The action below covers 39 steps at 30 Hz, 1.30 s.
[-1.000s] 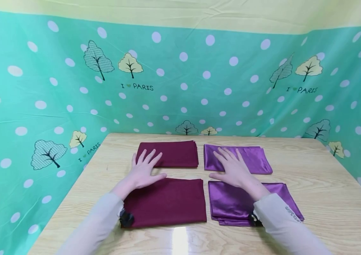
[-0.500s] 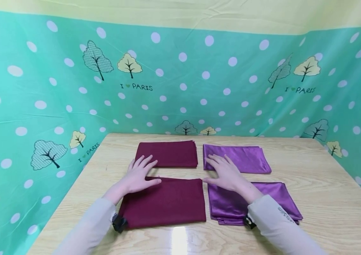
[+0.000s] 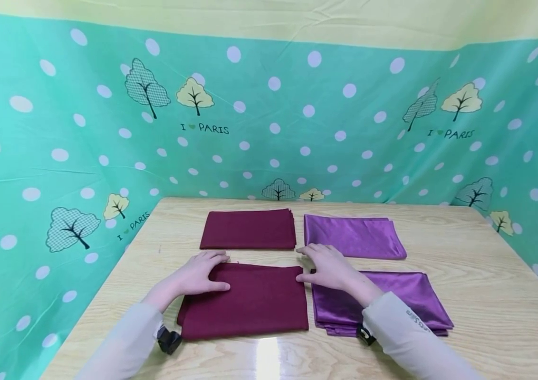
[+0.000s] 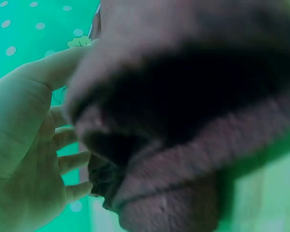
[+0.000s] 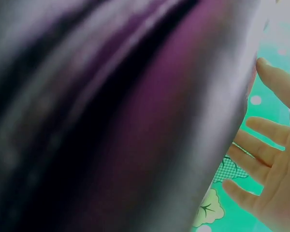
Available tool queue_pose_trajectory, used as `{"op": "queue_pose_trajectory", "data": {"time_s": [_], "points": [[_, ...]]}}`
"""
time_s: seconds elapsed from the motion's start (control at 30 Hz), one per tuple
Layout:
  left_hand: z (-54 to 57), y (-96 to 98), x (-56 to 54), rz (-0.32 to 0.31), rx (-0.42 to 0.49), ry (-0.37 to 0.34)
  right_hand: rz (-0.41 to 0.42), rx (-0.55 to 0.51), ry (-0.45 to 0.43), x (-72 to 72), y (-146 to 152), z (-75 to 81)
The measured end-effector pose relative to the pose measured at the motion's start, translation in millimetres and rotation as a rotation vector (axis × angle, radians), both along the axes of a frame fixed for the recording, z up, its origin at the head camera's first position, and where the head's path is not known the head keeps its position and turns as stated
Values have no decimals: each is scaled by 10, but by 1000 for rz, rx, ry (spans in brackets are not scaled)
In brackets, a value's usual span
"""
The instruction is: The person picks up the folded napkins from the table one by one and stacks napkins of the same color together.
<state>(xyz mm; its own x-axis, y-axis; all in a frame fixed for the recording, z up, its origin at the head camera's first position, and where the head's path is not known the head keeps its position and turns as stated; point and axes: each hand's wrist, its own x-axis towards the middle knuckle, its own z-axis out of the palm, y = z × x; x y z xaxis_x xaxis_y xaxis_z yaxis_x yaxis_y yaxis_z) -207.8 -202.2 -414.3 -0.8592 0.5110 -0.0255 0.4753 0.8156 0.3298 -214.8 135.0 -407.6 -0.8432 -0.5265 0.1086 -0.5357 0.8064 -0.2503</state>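
A folded maroon cloth (image 3: 250,306) lies at the front left of the table. My left hand (image 3: 195,277) is at its far left corner, thumb over the top and fingers near the far edge. My right hand (image 3: 333,270) reaches to the far right corner, its thumb tip over the maroon edge and its palm above a folded purple satin cloth (image 3: 402,295). The wrist views show the fingers of the left hand (image 4: 26,150) and right hand (image 5: 278,164) apart and not closed round anything. Whether the fingertips touch the cloth cannot be told.
Behind lie a second folded maroon cloth (image 3: 250,229) and a second folded purple cloth (image 3: 359,236). All four sides of wood-grain table (image 3: 482,295) surround them. A green dotted curtain (image 3: 288,132) hangs at the back and sides.
Both hands have come back towards the person, from over the rear cloths to the front maroon cloth's far corners. The right hand has also moved left. The cloths lie unmoved.
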Motion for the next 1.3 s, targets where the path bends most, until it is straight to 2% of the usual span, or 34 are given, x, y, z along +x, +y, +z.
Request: {"op": "queue_pose_trajectory", "data": {"time_s": [0.13, 0.4, 0.73, 1.3], "points": [[-19, -47, 21, -1, -6, 3, -7, 11, -26, 8, -34, -6], [-41, -91, 20, -33, 11, 65, 24, -6, -72, 38, -80, 38], [-23, -65, 4, -47, 23, 23, 85, 8, -57, 16, -110, -3], [0, -35, -10, -22, 25, -67, 65, 50, -127, -6, -191, 28]]}}
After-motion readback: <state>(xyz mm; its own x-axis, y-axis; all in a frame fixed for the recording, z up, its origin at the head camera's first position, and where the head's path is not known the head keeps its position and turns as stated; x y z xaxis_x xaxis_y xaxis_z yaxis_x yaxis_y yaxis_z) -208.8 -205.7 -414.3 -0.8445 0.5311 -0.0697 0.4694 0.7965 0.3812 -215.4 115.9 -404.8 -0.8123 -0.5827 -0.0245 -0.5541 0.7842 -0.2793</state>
